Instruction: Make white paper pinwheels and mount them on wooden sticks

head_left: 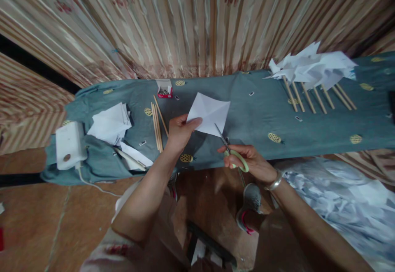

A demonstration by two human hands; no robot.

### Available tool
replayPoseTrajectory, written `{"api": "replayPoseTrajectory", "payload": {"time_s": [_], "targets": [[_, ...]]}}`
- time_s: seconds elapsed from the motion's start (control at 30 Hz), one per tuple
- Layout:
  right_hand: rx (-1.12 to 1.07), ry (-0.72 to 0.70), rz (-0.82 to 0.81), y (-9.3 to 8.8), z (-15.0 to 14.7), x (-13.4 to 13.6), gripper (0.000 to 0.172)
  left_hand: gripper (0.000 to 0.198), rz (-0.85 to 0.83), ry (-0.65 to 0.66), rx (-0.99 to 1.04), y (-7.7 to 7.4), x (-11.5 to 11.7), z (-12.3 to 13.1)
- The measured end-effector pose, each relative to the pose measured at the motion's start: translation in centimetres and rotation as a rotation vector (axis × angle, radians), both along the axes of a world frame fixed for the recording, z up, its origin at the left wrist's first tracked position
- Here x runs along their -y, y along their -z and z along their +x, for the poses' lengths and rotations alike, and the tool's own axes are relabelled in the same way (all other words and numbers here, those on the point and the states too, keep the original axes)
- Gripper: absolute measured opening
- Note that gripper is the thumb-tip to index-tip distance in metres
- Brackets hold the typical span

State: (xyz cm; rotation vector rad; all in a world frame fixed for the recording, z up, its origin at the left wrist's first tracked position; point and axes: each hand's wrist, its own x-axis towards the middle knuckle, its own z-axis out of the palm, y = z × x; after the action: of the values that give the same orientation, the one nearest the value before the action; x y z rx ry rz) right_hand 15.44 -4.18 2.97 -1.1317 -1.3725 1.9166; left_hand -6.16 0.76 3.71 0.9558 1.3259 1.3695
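A square sheet of white paper with diagonal creases is pinched at its left side by my left hand, thumb on top. My right hand grips a pair of scissors by its light green handles. The blades point up and left, their tips at the paper's lower right part. Whether they are cutting into the sheet I cannot tell. Left of my left hand lie several thin wooden sticks. Behind them sits a small open red box of small metal pieces.
On the left are a stack of white paper, a pen and a white corded device. Paper pinwheels on sticks lie at the back right of the cloth-covered table. A plastic bag of paper stands at lower right.
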Motion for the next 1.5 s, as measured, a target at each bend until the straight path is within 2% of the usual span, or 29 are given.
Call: {"api": "replayPoseTrajectory", "payload": {"time_s": [0.4,0.63,1.5], "targets": [[-0.004,0.029,-0.024,0.22,-0.32,0.01,0.047,0.021,-0.019,-0.011,0.012,-0.24,0.07,0.05],[0.022,0.017,0.037,-0.01,-0.19,0.04,0.047,0.021,-0.056,0.051,0.0,-0.06,0.3,0.41],[-0.019,0.076,-0.056,0.0,0.03,0.02,0.045,0.021,-0.092,0.073,0.0,0.06,0.53,0.72]]}}
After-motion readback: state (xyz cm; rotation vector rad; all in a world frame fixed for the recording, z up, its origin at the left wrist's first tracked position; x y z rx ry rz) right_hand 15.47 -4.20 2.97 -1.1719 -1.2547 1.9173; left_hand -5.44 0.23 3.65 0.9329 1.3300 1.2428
